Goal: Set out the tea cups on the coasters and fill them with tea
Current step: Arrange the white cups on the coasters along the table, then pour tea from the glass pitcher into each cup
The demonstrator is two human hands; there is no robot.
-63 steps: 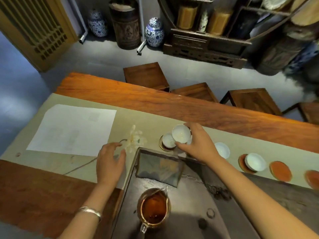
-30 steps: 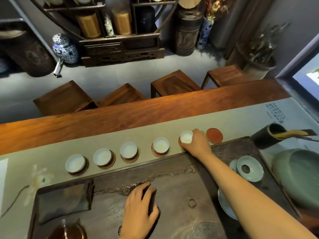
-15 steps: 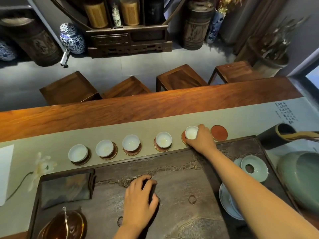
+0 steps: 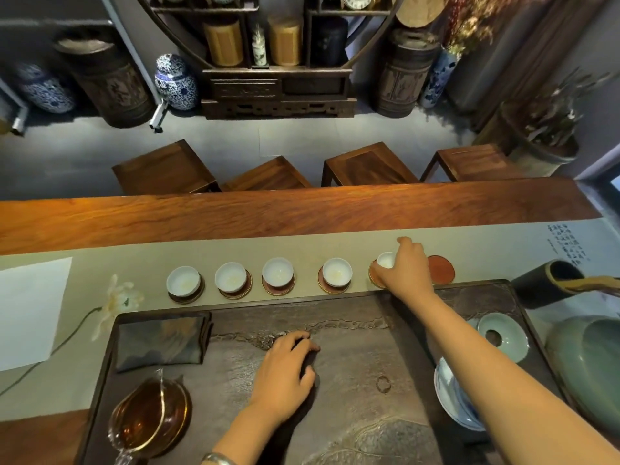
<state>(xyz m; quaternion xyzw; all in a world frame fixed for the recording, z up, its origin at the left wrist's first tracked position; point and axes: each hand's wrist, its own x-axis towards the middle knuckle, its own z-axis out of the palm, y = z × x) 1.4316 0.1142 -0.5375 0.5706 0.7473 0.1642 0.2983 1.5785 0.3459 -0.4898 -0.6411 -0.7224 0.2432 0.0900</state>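
Several small white tea cups stand on round red-brown coasters in a row on the beige runner: the leftmost cup, then more to its right up to a cup. My right hand grips one more white cup over a coaster. A bare red coaster lies just right of that hand. A glass pitcher of amber tea sits at the tray's near left corner. My left hand rests palm down on the dark tea tray, fingers curled.
A folded dark cloth lies on the tray's left. On the right are a celadon lid, a blue-and-white saucer, a green bowl and a dark tool holder. White paper and a flower lie left. Stools stand beyond the table.
Two seconds ago my right hand held stacked cups at the row's left end; now cups stand along the coasters. In the last half second it stays on the last cup. The left hand rests still.
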